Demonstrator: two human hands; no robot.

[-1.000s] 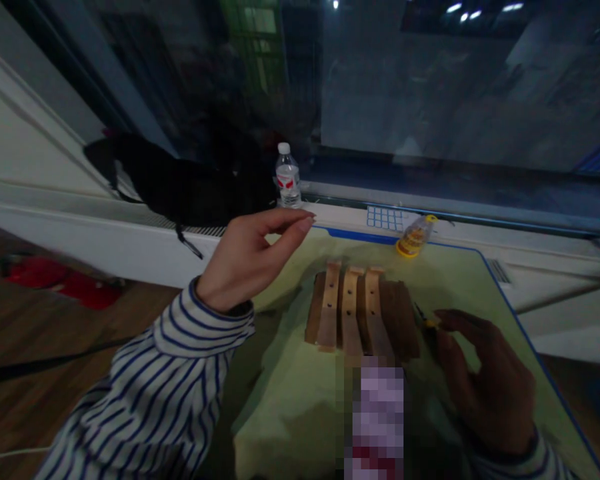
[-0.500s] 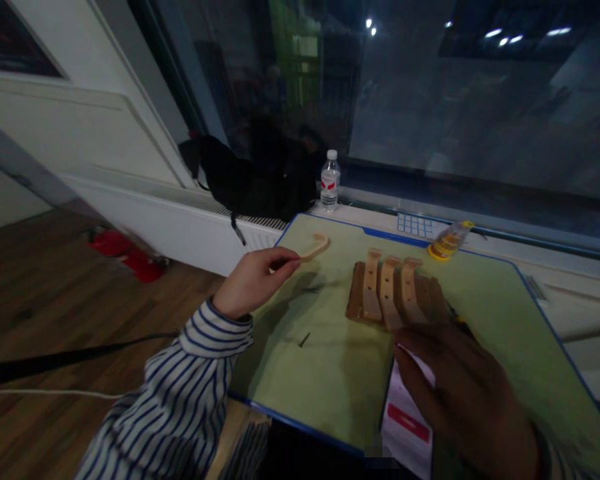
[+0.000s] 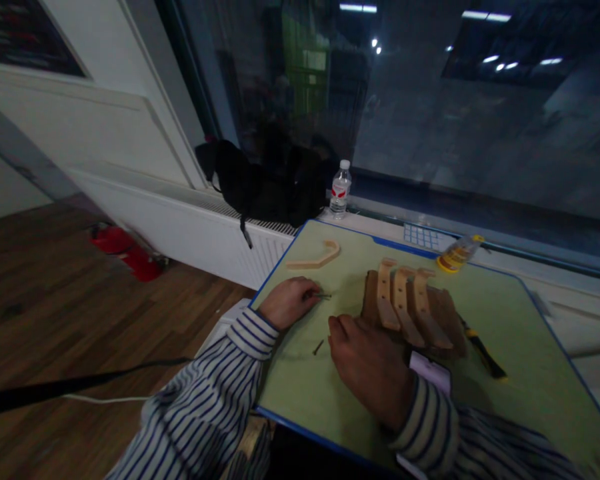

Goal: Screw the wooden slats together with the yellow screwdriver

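Note:
My left hand (image 3: 289,303) rests on the green mat (image 3: 510,347) with its fingers pinched on a small dark screw (image 3: 323,295). My right hand (image 3: 367,363) lies palm down on the mat just right of it, fingers curled, close to a second dark screw (image 3: 319,347). Whether anything is under it is hidden. A dark wooden board with three pale wooden hooks (image 3: 407,308) lies right of my hands. A loose pale wooden hook (image 3: 316,257) lies at the mat's far left corner.
A yellow-handled tool (image 3: 483,350) lies right of the board. A small yellow glue bottle (image 3: 457,253) and a water bottle (image 3: 340,190) stand at the far edge by the window. A black bag (image 3: 260,187) sits on the white radiator. A paper (image 3: 430,370) lies near my right sleeve.
My left hand let go of the loose wooden hook at the mat's far corner and came down to pinch a small screw. My right hand moved left across the mat. The view swung left.

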